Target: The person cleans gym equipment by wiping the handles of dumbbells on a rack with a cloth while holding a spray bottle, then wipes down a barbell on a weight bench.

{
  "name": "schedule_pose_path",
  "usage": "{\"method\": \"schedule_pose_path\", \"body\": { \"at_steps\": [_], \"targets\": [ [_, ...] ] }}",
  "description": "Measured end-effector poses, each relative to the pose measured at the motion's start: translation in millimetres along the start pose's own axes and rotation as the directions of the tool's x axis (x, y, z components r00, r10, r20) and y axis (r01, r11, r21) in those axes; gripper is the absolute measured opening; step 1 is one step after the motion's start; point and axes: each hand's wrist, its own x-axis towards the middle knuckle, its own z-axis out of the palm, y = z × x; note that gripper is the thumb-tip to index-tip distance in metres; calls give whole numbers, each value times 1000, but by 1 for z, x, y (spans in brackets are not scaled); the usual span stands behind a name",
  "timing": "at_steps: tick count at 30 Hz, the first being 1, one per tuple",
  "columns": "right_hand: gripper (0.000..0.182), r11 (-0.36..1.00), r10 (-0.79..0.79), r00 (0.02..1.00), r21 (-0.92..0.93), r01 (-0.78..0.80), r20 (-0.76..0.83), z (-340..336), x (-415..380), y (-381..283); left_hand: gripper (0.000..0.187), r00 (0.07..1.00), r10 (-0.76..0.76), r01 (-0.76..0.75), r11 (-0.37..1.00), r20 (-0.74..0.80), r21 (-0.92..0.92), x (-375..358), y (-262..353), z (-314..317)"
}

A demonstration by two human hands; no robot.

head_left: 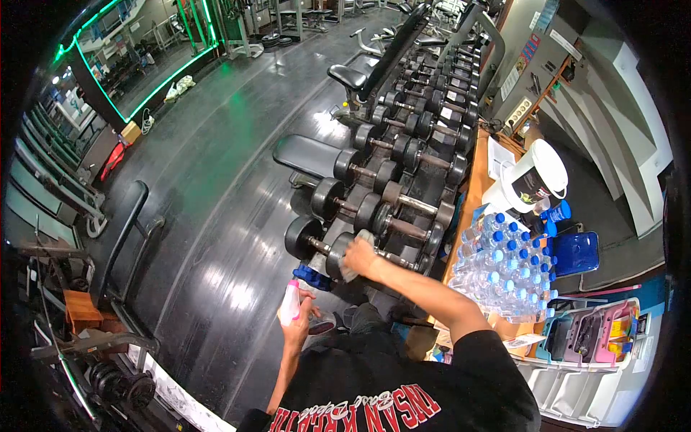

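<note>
Black cloth with red lettering, the person's shirt, fills the bottom edge of the view, and both bare arms reach forward from it. Left hand is raised over the dark gym floor, its fingers wrapped around a pink-and-white spray bottle that stands roughly upright in the grip. Right hand stretches further out to the dumbbell rack, its fingers closed on a pale cloth and pressing it against the round head of the nearest dumbbell on the rack's lower row. That dumbbell sits at the close end of a long double line of dark dumbbells running away toward the far wall. Just beside the rack on the right, a wooden table carries a shrink-wrapped pack of water bottles with blue caps, and beyond them a white bucket. A blue chair stands near the bottles. Left of the rack, a black bench rests on the floor, well apart from both hands.
</note>
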Motion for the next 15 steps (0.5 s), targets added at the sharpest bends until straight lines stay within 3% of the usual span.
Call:
{"method": "schedule_pose_path", "body": {
  "at_steps": [3, 6, 8, 10, 12, 15],
  "targets": [
    [19, 949, 110, 993, 293, -114, 32, -13, -6, 43, 21, 999, -38, 37, 999, -16, -39, -1, -4, -3],
    [19, 973, 186, 983, 141, -182, -11, -8, 12, 56, 19, 998, -33, 31, 998, -49, -56, -2, -4, 0],
    [22, 967, 224, 972, 144, -212, -74, -5, 21, 62, 17, 999, -34, 32, 998, -38, -56, -2, -7, 0],
    [24, 856, 336, 936, 382, -350, 105, -25, 22, 59, 16, 998, -48, 46, 997, -39, -57, -3, -3, 5],
    [26, 906, 228, 922, 280, -319, 313, -38, 19, 44, 16, 997, -64, 62, 996, -33, -59, -4, -3, 6],
    [31, 973, 135, 929, 132, -190, 344, -18, 45, 21, 16, 996, -90, 88, 994, -24, -70, 0, -7, 6]
  ]
}}
